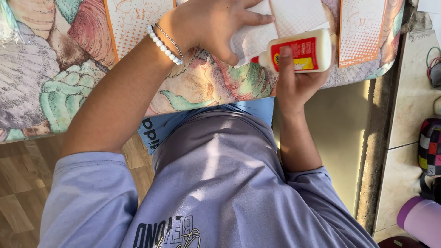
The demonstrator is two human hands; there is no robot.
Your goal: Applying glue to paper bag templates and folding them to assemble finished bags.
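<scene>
The right hand point(296, 80) grasps a white glue bottle point(298, 51) lying sideways, its red tip pointing toward a white paper piece point(257, 39). The left hand point(211, 23) presses flat on this paper, fingers spread, grasping nothing. The paper lies on the surface with a floral cloth point(69, 73), just left of the bottle. No glue is visible on the paper, so gluing seems only starting. Orange-bordered cards point(360, 30) wait right of the bottle.

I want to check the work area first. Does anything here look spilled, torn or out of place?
Nothing stands out. The right hand holds a glue bottle on its side, with no glue seen spilled. The left hand presses white paper flat on the patterned tablecloth.
</scene>
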